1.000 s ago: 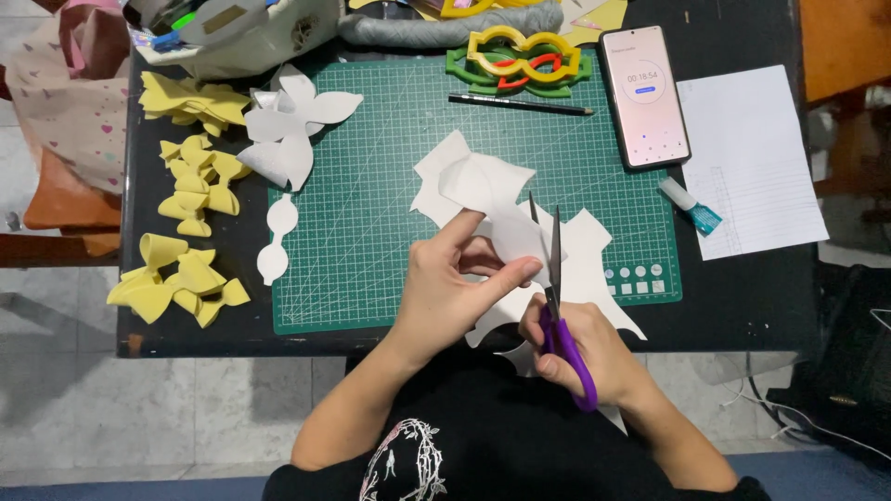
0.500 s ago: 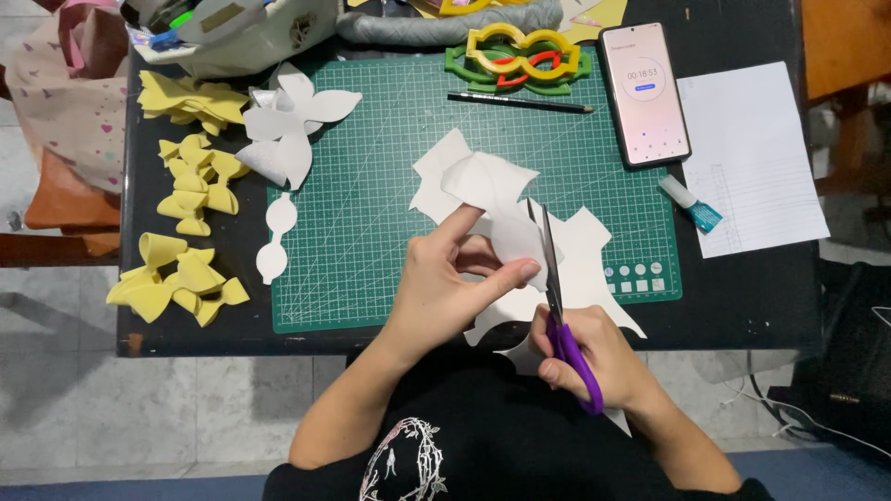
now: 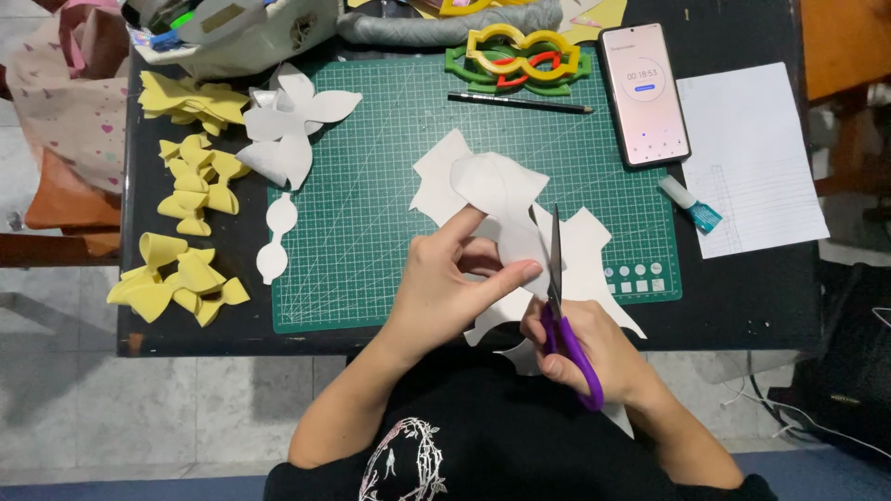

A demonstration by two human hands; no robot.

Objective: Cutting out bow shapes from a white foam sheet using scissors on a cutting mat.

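My left hand [image 3: 450,283] pinches a white foam sheet [image 3: 497,199] between thumb and fingers, holding it over the green cutting mat [image 3: 371,195]. My right hand [image 3: 594,357] grips purple-handled scissors [image 3: 561,315], whose blades point away from me and bite into the sheet just right of my left thumb. White offcuts [image 3: 594,250] hang to the right of the blades and over the table's near edge.
Yellow foam bows [image 3: 176,283] and more of them [image 3: 195,181] lie left of the mat, with cut white shapes [image 3: 288,130] nearby. A pencil [image 3: 520,102], coloured templates [image 3: 515,56], a phone [image 3: 643,93], a glue tube [image 3: 691,204] and a paper sheet [image 3: 752,158] lie at the back and right.
The scissors have advanced a little further into the white sheet, and my left hand has shifted its pinch slightly. Everything else on the table is unchanged.
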